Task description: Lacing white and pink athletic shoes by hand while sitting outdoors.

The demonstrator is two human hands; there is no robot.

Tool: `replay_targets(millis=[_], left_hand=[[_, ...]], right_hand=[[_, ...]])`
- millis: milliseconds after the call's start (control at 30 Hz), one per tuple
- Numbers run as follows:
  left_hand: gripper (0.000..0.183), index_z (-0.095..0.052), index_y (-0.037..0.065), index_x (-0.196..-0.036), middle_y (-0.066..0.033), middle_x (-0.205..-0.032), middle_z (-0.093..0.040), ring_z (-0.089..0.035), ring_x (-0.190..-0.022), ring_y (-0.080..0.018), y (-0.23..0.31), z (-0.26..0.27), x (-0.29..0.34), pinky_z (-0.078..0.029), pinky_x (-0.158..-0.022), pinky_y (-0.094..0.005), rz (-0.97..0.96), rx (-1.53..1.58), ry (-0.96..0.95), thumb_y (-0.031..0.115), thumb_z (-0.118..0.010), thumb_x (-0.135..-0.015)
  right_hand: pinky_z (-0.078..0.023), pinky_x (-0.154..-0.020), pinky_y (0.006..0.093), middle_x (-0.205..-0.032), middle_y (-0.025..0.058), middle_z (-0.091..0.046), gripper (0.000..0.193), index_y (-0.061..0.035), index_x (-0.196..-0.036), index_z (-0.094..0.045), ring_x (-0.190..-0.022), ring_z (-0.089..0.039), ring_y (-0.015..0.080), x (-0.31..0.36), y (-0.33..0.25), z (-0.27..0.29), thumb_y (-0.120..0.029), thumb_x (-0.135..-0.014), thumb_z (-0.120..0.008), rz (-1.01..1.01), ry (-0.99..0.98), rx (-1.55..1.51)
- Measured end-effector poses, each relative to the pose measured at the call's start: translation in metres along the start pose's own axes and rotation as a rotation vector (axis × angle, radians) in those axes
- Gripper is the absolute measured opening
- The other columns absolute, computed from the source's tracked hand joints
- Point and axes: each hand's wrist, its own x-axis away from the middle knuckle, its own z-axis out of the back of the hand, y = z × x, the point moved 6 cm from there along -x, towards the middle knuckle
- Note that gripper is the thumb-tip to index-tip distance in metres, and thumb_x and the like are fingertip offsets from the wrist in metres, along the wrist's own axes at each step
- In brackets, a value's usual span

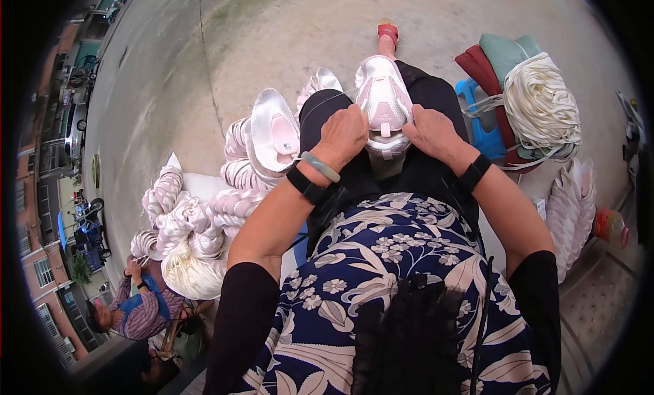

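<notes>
A pink and white sneaker [383,95] rests between my thighs, its toe pointing away from me and its tongue toward me. My left hand [345,133] is closed against the left side of its opening, knuckles up. On the opposite side my right hand [436,132] grips the edge, with the thumb close to the tongue. My curled fingers hide whether a lace is also pinched in them. A thin pale strand runs from beside the shoe across my left knee.
On my left are stacked pink and white shoe uppers [274,131], bundled uppers [191,214] and cream laces [194,272]. A co-worker [139,306] sits beyond. On my right, a white lace bundle [543,99] lies over folded cloths on a blue stool [485,133], near more uppers [572,204] and a bottle [611,228].
</notes>
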Motion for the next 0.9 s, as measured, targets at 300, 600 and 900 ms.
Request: replay_targets(millis=[300,600,900], left_hand=[[0.031,-0.044,-0.009,-0.087,-0.0295,-0.062,-0.055,-0.057,-0.049,-0.0391,-0.008,-0.031,0.01,-0.047,-0.053,-0.0452,0.061,0.194,-0.285,0.022,-0.043,-0.089],[0.032,-0.043,-0.009,-0.09,-0.0298,-0.064,-0.055,-0.058,-0.05,-0.0386,-0.009,-0.034,0.012,-0.047,-0.049,-0.0442,0.036,0.243,-0.3,0.023,-0.045,-0.088],[0.034,-0.039,-0.009,-0.094,-0.0262,-0.065,-0.057,-0.057,-0.043,-0.0306,-0.01,-0.035,0.005,-0.045,-0.037,-0.0369,0.152,0.482,-0.389,0.023,-0.048,-0.087]], right_hand=[[-0.05,-0.067,0.0436,-0.074,0.0256,-0.061,0.03,0.0062,-0.081,-0.052,-0.072,-0.062,0.0382,0.013,-0.001,-0.019,-0.023,-0.073,-0.051,0.044,-0.123,0.06],[-0.049,-0.071,0.0446,-0.077,0.0267,-0.061,0.033,0.0083,-0.088,-0.047,-0.076,-0.062,0.0393,0.007,0.012,-0.033,-0.022,-0.075,-0.049,0.054,-0.279,0.096],[-0.048,-0.074,0.0434,-0.082,0.0264,-0.061,0.034,0.0083,-0.091,-0.049,-0.082,-0.061,0.0393,-0.003,0.008,-0.024,-0.022,-0.076,-0.051,-0.041,-0.342,0.09]])
